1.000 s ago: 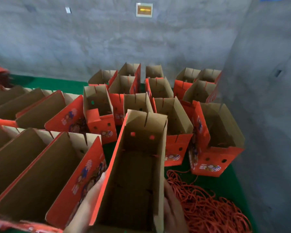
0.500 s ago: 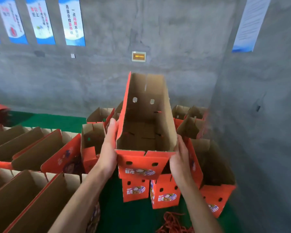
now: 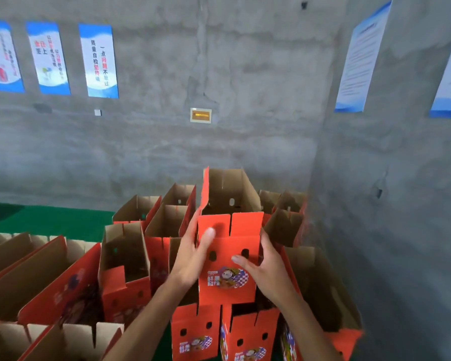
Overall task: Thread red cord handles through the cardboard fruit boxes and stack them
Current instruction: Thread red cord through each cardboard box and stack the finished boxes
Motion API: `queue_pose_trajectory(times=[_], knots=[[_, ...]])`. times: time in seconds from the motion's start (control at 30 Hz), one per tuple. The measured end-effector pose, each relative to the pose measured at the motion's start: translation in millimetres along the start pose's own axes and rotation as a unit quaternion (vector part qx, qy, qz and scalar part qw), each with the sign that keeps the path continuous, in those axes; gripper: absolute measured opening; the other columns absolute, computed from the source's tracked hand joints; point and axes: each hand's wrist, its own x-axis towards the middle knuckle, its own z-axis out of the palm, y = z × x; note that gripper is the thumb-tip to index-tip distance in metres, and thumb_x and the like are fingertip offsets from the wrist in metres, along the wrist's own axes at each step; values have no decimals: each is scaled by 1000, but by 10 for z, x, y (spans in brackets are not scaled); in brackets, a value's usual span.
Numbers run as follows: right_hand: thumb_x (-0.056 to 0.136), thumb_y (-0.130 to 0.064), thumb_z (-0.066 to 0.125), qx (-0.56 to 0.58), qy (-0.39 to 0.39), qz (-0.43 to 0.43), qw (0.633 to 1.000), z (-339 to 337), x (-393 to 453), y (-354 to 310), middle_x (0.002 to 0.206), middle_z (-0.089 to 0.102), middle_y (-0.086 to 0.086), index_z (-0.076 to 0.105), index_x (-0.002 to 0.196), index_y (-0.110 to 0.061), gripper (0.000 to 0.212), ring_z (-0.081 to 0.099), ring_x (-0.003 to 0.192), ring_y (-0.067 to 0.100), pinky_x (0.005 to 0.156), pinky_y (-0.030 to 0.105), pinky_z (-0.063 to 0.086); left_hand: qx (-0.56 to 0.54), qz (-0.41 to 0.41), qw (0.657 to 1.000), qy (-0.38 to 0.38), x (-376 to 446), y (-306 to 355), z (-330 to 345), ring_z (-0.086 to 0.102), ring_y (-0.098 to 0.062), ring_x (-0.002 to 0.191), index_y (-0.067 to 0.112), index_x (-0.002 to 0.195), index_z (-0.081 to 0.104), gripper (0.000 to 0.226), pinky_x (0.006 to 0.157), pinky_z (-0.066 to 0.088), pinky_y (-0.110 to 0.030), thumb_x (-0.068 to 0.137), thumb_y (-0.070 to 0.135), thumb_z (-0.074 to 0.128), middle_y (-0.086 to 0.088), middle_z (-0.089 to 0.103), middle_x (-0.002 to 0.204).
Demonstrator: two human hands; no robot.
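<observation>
While both hands clasp it from the sides, the red cardboard fruit box [image 3: 228, 259] stands upright on top of other boxes near the corner of the room — its printed red end panel faces the camera, with two dark round holes above a cartoon label and two split flaps rising over them. Its brown inner walls open upward, two small holes showing in the far wall. The left hand [image 3: 193, 250] holds the left edge, thumb laid across the red flap; the right hand [image 3: 262, 268] grips the right edge, thumb pressed on the front beside the right hole. More open boxes [image 3: 125, 267] crowd the green floor [image 3: 50, 217] — posters [image 3: 98, 61] hang on the concrete wall.
</observation>
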Motion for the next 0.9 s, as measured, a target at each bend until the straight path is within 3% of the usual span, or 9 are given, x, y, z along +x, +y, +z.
queue_pose_trajectory(times=[0.17, 0.3, 0.37, 0.43, 0.5, 0.57, 0.67, 0.73, 0.9], knots=[[89, -43, 79, -48, 78, 13, 996, 98, 474, 255, 142, 61, -12, 35, 157, -35, 81, 59, 130, 8, 109, 45, 50, 135, 51, 989, -33, 382, -338, 1, 37, -2, 144, 34, 159, 21, 86, 116, 37, -33, 92, 26, 74, 15, 39, 157], [91, -42, 76, -199, 154, 33, 967, 192, 869, 402, 125, 60, -7, 52, 142, -22, 60, 61, 115, 15, 89, 34, 53, 220, 26, 974, 43, 739, -605, 9, 39, 4, 133, 41, 152, 34, 71, 109, 36, -23, 94, 15, 66, 25, 45, 140], [90, -35, 78, -203, 182, 30, 962, 257, 1041, 441, 102, 57, -6, 58, 116, -16, 38, 64, 93, 18, 67, 27, 45, 234, -38, 966, 105, 867, -703, 52, 55, -2, 114, 36, 133, 53, 42, 94, 48, -16, 95, 24, 66, 18, 54, 121], [92, -28, 77, -189, 194, 31, 962, 322, 1199, 491, 87, 55, -4, 52, 97, -14, 29, 62, 80, 22, 64, 31, 40, 225, -94, 959, 143, 976, -782, 81, 62, -9, 91, 29, 99, 58, 12, 68, 48, -6, 93, 27, 68, 12, 60, 97], [96, -20, 72, -195, 173, 14, 965, 386, 1337, 553, 84, 60, 1, 52, 92, -11, 22, 64, 82, 27, 68, 35, 44, 218, -127, 959, 131, 1066, -833, 116, 62, -12, 82, 24, 84, 56, 15, 57, 42, -6, 91, 23, 69, 10, 61, 85], [98, -17, 67, -219, 119, 11, 968, 440, 1433, 619, 101, 64, 5, 61, 108, -9, 14, 64, 100, 28, 82, 39, 49, 233, -133, 959, 87, 1110, -890, 135, 64, -15, 93, 23, 94, 63, 3, 69, 44, -10, 93, 23, 66, 8, 65, 95], [98, -19, 66, -260, 33, 25, 965, 483, 1502, 718, 141, 57, 4, 55, 143, -16, 47, 53, 130, 26, 107, 38, 44, 250, -139, 958, 6, 1074, -908, 125, 56, -16, 123, 20, 132, 59, 35, 103, 48, -34, 98, 28, 60, 1, 62, 129], [97, -17, 67, -259, -5, 29, 966, 498, 1497, 771, 157, 46, 2, 48, 152, -16, 57, 45, 142, 25, 117, 36, 37, 237, -158, 959, -6, 1010, -907, 74, 55, -20, 128, 20, 141, 51, 44, 107, 49, -40, 98, 29, 58, -1, 58, 136], [98, -19, 66, -222, -34, 20, 974, 566, 1266, 786, 154, 50, -2, 53, 149, -18, 53, 44, 143, 15, 118, 28, 35, 268, -164, 949, -8, 718, -919, -154, 48, -20, 138, 25, 149, 41, 54, 112, 45, -40, 99, 33, 58, 1, 51, 147]])
